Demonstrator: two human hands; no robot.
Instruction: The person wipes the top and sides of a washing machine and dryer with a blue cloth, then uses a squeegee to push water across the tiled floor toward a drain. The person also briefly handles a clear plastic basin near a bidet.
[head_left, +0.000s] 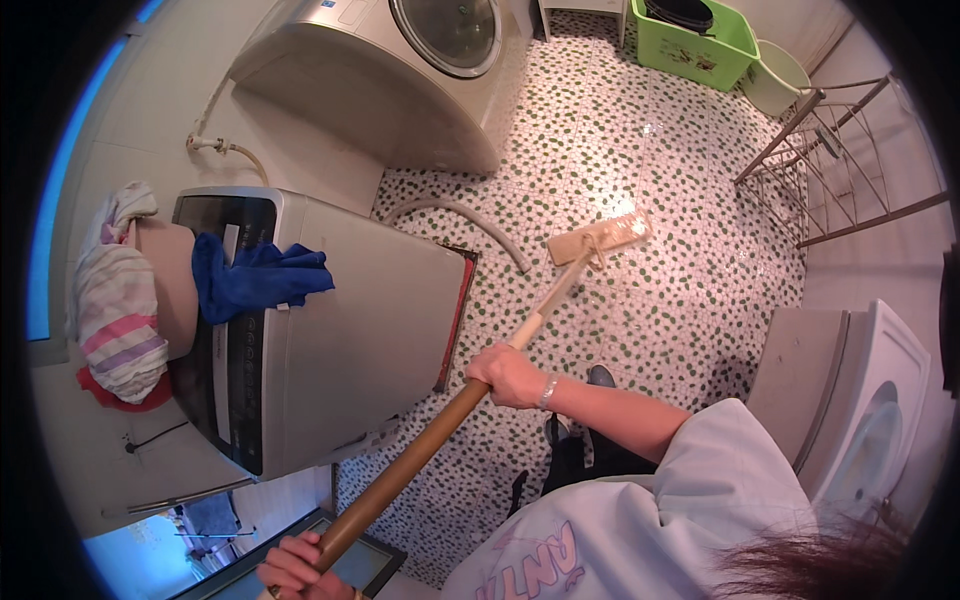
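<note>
A long-handled flat mop crosses the middle of the picture, its rectangular tan head (619, 231) lying on the tiled floor (675, 300). Around the lower part of the brown-and-pale handle (420, 456) my right hand (511, 375) is closed, with a bracelet at the wrist. At the bottom left my left hand (304, 566) grips the upper part of the same handle and is partly cut off by the picture's rim. A grey hose (480, 217) lies on the floor left of the mop head.
A top-loading washing machine (367, 300) bears a blue cloth (259, 274). Beyond it stands a front-loading machine (390, 97). A green tub (694, 56), a pale bucket (776, 79) and a metal rack (780, 165) are at the top right, a washbasin (874, 435) at the right.
</note>
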